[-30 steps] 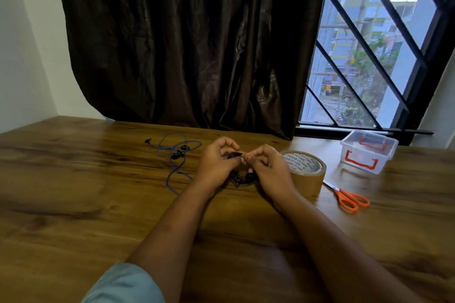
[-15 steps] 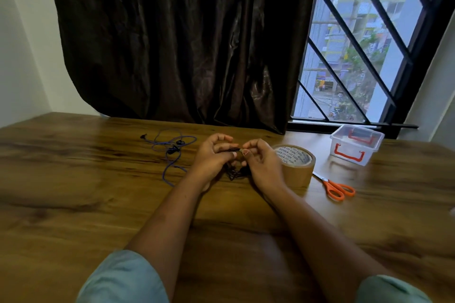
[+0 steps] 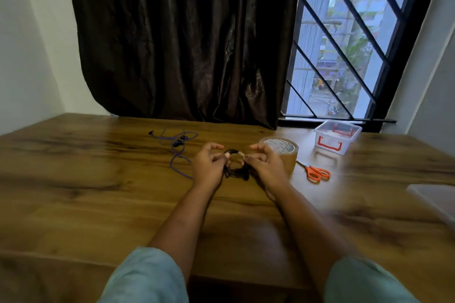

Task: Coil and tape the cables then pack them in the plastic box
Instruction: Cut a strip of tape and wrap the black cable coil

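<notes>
A coiled black cable [image 3: 235,167] hangs between my hands just above the wooden table [image 3: 98,192]. My left hand [image 3: 208,168] pinches its left side. My right hand [image 3: 267,166] pinches the right side, where a small pale piece of tape shows. A loose purple cable [image 3: 176,150] lies uncoiled on the table to the left. The roll of brown tape [image 3: 286,152] stands right behind my right hand. The clear plastic box [image 3: 337,136] with red handles sits open at the back right, near the window.
Orange-handled scissors [image 3: 316,172] lie right of the tape roll. A pale flat lid-like thing [image 3: 435,198] shows at the right edge, blurred. A dark curtain [image 3: 182,39] and barred window [image 3: 344,44] close off the table's far side.
My hands have drawn a little apart, so the black coil shows between them. The camera has shifted and tilted, and the view is more blurred.
</notes>
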`<action>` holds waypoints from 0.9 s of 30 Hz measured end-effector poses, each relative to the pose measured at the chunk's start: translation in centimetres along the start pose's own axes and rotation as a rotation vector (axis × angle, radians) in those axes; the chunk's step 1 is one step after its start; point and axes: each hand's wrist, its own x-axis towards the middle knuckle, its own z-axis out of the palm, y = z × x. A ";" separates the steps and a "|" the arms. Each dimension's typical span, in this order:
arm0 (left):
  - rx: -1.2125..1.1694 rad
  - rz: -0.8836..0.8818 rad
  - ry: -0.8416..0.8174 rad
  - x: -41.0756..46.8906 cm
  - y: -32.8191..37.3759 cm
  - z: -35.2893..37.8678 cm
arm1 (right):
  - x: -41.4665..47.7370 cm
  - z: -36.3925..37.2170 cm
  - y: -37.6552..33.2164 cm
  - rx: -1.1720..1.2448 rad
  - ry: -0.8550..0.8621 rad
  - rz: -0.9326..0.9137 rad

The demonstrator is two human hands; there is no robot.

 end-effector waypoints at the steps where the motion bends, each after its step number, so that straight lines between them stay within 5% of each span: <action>1: -0.010 -0.009 -0.025 -0.6 0.2 0.0 | -0.6 -0.7 -0.1 0.040 0.004 0.019; 12: -0.189 -0.171 -0.239 -7.0 3.6 7.7 | -6.9 -11.0 -1.8 -0.022 0.241 0.048; 21: 0.020 -0.153 -0.364 -11.3 4.9 15.9 | -10.0 -19.5 -2.6 -0.172 0.442 0.098; 27: 0.138 -0.114 -0.347 -12.0 5.6 17.5 | -10.3 -20.3 -2.6 -0.500 0.521 0.078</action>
